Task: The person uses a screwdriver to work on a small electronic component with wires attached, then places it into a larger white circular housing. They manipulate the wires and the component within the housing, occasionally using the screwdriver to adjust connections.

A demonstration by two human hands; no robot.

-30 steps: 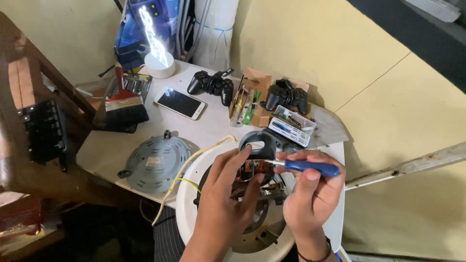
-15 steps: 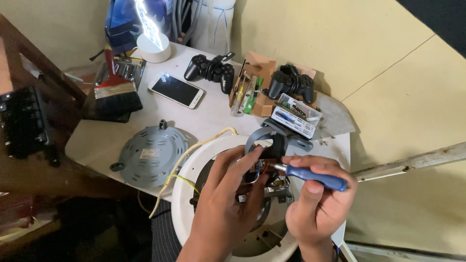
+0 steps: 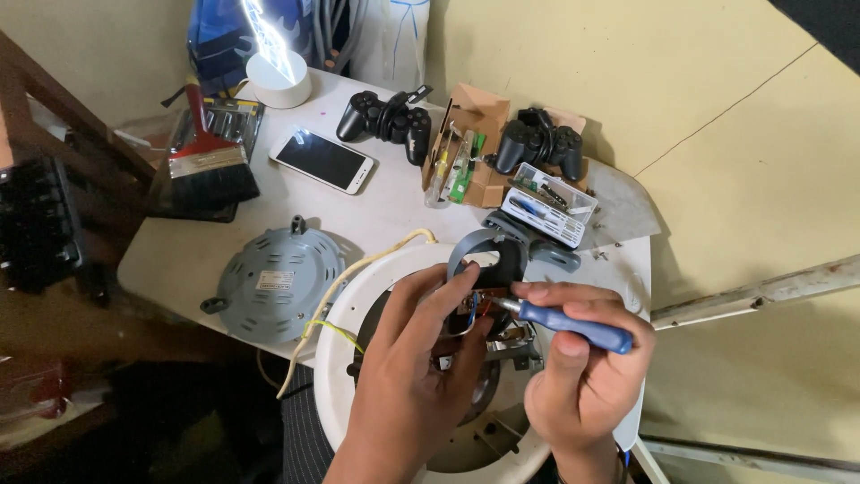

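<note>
A round white appliance housing point(image 3: 345, 345) lies open at the table's near edge, with wires and metal parts inside. My left hand point(image 3: 408, 381) reaches into it and pinches a small part beside a dark grey handle-shaped piece point(image 3: 488, 253). My right hand point(image 3: 582, 376) grips a blue-handled screwdriver point(image 3: 573, 325), its metal tip pointing left into the same spot by my left fingertips. A yellow and cream cable point(image 3: 345, 291) runs out over the housing's left rim.
A grey round cover point(image 3: 278, 282) lies left of the housing. Farther back sit a white smartphone point(image 3: 322, 161), two black game controllers point(image 3: 387, 121), a cardboard box of tools point(image 3: 470, 157), a clear bit case point(image 3: 548, 215), a red-handled brush point(image 3: 208, 166) and a lit lamp point(image 3: 278, 76).
The view has shifted slightly, so the table sits higher in frame. Both hands stay at the housing, with the screwdriver still aimed at the part by the left fingers.
</note>
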